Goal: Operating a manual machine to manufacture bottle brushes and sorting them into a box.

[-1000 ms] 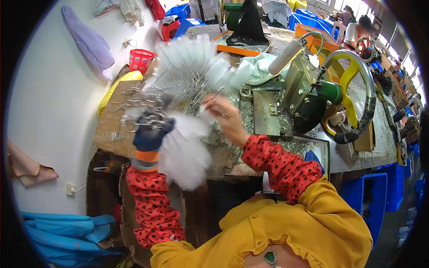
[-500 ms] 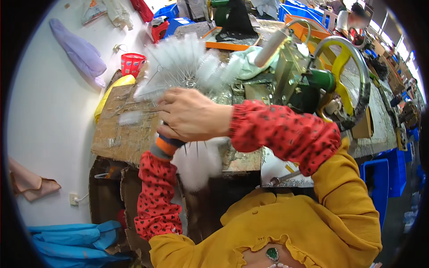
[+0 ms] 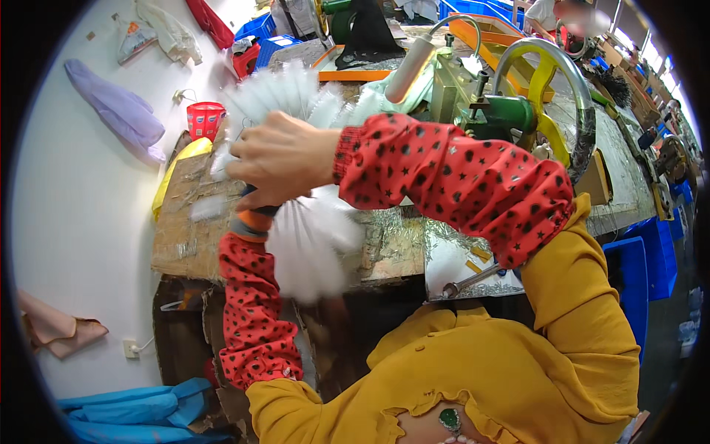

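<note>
My right hand (image 3: 282, 157) is bare, with its fingers bent over the front of my left hand (image 3: 257, 211), which wears a dark, orange and grey knit covering. Most of the left fingers are hidden. Below the two hands hangs a bundle of white-bristled wire brushes (image 3: 314, 248), its thin stems running together where the hands meet; both hands appear closed on it. More white wire brushes (image 3: 274, 92) fan out behind the right hand. One small loose brush (image 3: 209, 208) lies on the cardboard-covered bench to the left.
A machine with a yellow-spoked handwheel (image 3: 551, 96) and green body stands at right. A spanner (image 3: 470, 283) rests on a white tray (image 3: 444, 255) at the bench's front edge. A red cup (image 3: 205, 120) stands at the back left. Another person (image 3: 543, 18) sits far right.
My hands have shifted slightly left, and the right hand has risen. The hanging bundle has swung left and more of it shows below the hands. The view has also shifted a little.
</note>
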A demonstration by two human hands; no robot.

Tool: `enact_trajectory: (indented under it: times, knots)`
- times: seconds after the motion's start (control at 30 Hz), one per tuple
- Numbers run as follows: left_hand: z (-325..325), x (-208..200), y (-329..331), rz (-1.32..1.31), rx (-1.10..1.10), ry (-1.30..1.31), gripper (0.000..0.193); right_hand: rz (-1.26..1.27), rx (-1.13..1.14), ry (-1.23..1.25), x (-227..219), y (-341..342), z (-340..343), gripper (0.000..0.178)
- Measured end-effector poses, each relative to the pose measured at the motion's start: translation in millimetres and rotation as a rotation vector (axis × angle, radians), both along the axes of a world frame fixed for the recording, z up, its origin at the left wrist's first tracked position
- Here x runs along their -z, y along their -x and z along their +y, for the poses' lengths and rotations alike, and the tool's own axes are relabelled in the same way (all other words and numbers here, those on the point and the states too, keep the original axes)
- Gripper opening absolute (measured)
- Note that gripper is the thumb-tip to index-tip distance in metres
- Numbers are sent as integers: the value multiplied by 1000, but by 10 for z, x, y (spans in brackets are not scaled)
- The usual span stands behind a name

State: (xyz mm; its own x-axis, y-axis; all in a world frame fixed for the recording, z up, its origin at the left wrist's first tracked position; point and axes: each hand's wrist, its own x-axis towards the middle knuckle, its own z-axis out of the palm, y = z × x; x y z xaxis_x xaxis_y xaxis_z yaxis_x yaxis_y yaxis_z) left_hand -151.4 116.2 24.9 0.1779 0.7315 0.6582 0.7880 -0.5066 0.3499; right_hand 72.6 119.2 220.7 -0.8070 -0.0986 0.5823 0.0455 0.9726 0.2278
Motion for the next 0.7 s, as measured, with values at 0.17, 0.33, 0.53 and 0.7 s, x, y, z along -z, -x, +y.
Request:
enact_trajectory:
  times: [0.17,0.33,0.53,0.7]
  knots:
    - [-169,-25,-261,130,-336,122,57,118,-81,-88,94,44,73,29]
    - [-337,306,-663,576,-1132,7,47,166,-14,-141,496,149,-190,13]
    - [-738,-178,-564,711,-857,-340,35,-21,60,-16,142,315,-290,32]
    - [-891,-1061,-403,387,-300,101,31,58,19,154,-102,229,-141,53]
